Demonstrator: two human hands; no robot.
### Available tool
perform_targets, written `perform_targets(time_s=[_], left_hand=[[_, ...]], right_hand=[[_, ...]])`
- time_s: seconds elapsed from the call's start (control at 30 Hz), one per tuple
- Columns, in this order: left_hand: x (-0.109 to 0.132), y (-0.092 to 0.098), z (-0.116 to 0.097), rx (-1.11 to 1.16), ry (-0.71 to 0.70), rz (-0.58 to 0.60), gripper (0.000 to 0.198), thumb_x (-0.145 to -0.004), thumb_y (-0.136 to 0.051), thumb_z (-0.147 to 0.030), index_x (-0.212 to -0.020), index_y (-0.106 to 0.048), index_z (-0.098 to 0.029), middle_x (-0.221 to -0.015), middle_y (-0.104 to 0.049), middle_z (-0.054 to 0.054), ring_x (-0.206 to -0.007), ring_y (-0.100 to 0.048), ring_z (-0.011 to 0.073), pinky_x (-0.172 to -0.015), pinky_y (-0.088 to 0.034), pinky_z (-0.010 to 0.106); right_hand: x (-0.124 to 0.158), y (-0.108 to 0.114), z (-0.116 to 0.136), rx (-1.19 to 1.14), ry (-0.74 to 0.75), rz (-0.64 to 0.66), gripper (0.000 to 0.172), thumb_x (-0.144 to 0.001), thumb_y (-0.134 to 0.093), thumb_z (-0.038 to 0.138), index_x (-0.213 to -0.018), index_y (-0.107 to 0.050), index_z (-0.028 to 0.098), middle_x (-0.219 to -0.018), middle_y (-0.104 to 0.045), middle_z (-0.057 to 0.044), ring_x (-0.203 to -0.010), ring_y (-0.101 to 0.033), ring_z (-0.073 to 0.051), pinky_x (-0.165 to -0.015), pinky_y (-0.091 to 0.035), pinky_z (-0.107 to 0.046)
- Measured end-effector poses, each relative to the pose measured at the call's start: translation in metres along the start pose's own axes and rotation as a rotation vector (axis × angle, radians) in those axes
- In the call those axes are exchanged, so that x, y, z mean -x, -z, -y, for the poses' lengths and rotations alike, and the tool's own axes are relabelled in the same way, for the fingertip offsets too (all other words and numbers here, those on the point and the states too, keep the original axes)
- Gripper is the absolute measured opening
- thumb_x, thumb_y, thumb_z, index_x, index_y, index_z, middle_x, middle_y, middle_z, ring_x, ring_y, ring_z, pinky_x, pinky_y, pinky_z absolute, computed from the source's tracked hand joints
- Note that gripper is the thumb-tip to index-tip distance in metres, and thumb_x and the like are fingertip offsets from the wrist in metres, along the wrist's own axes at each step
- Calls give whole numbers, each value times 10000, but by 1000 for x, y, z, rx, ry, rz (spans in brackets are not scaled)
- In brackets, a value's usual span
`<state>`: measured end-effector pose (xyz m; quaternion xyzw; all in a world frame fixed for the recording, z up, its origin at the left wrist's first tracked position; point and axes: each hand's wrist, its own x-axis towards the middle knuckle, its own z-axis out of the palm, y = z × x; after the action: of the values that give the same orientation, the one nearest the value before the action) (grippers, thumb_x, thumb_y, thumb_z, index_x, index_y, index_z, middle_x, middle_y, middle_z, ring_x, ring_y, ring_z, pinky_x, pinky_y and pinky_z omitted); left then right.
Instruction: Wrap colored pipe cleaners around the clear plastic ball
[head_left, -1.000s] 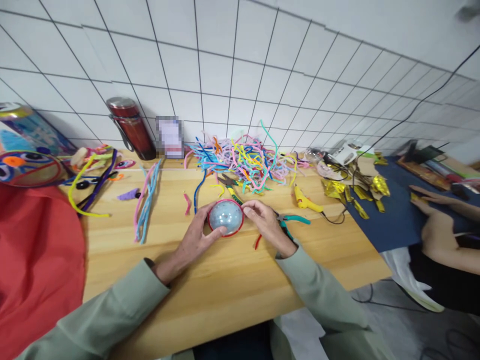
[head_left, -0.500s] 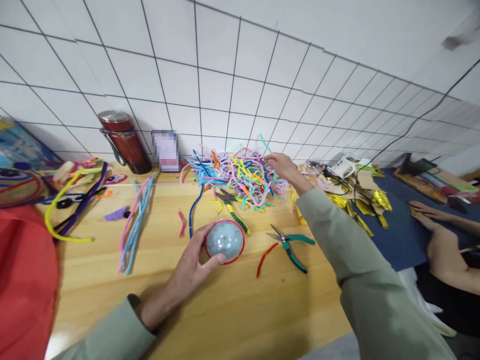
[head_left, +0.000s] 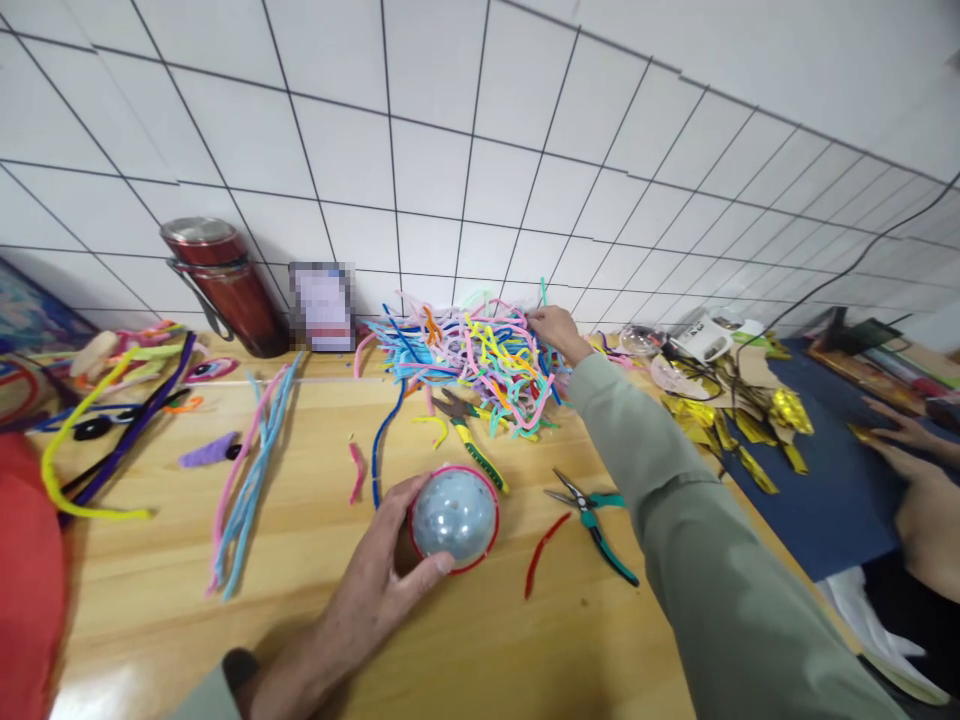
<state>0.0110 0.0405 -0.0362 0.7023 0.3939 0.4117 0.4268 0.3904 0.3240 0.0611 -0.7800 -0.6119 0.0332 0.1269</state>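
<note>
My left hand (head_left: 375, 570) is wrapped round the side of a shiny, pale blue-grey see-through dome (head_left: 454, 520), with a red fuzzy strip round its rim. The thumb presses on the dome's near edge. At the back of the table, my right hand (head_left: 556, 330) reaches into a tangled heap of colourful pipe cleaners (head_left: 480, 360). Its fingers are curled together, and their tips are partly hidden. A green strand stands up behind them. Yellow-and-green-handled pliers (head_left: 474, 445) lie between dome and heap. Teal-handled pliers (head_left: 596, 530) lie beside a short red pipe cleaner (head_left: 544, 555).
A red thermos (head_left: 229, 290) and a phone with a blurred screen (head_left: 324, 308) stand against the tiled wall. Pink and blue pipe cleaners (head_left: 259, 480) lie left. Gold foil pieces (head_left: 757, 430) lie right, near another person's hands (head_left: 900, 445). Red material (head_left: 30, 570) covers the left edge.
The view has shifted, and the dome sits lower in the picture, still in my left hand. My right hand remains at the heap, where the green strand now stands straighter.
</note>
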Motion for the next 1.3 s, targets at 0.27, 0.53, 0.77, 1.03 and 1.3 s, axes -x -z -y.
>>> perform_targets(time_s=[0.27,0.53,0.77,1.03,1.3], left_hand=[[0,1,-2,9,-13,13,681,-975,-764,-534,-1593,-539,-356,-1583,-637,129,-1430,-648,384,-1201,-573,567],[0,3,-1,35,20,31,682,-972,-767,-540,-1580,-550,-323,-1601,-621,141,-1459,-624,383,-1214,-557,554],[-2,-2,-3,25,58,0,685,-970,-757,-565,-1555,-558,-270,-1591,-620,157,-1476,-603,384,-1237,-519,573],[-2,-4,1,14,12,12,675,-988,-748,-546,-1566,-523,-279,-1586,-612,148,-1473,-596,365,-1249,-502,569],[-3,-2,-1,12,-23,31,649,-997,-752,-511,-1556,-524,-274,-1590,-609,155,-1471,-604,360,-1245,-512,554]], right_hand=[[-6,-8,7,-31,-22,-50,394,-1018,-516,318,-1099,-875,177,-1156,-850,-120,-1053,-745,-247,-837,-496,-271],[-6,12,0,-15,-31,-181,385,-1042,-531,351,-1174,-841,165,-1230,-828,-183,-1153,-723,-310,-934,-504,-338],[-2,18,-11,-65,29,-120,344,-1070,-529,330,-1123,-839,190,-1253,-832,-103,-1198,-722,-265,-974,-524,-310],[-2,-8,-27,-189,-21,51,422,-1043,-742,424,-1385,-682,185,-1416,-693,-96,-1197,-723,-299,-985,-651,-487],[-9,-10,-12,-323,30,-129,216,-1020,-614,232,-1072,-814,167,-1069,-843,-74,-1002,-766,-215,-946,-589,-336]])
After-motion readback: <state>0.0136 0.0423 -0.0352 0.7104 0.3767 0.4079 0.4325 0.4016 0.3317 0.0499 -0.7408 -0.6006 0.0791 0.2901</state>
